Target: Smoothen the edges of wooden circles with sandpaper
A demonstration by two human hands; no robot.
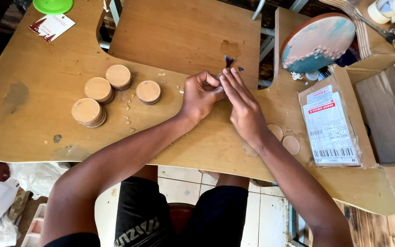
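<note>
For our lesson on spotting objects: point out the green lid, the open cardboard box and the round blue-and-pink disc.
green lid (52, 5), head view, on its top face.
open cardboard box (380, 114), head view, on its inner flap.
round blue-and-pink disc (318, 41), head view, on its painted face.

A curved plywood worktable (37, 132) carries stacked wooden discs (98, 89), loose discs (291, 144), wood chips (128, 107), a card (51, 26) and an open cardboard box (389, 114).

Soft even daylight, bright over wooden tabletop (184, 36); faint shadows beneath forearms; sharp centre, slight wide-angle bending at edges; dim corners; no glare.
</note>
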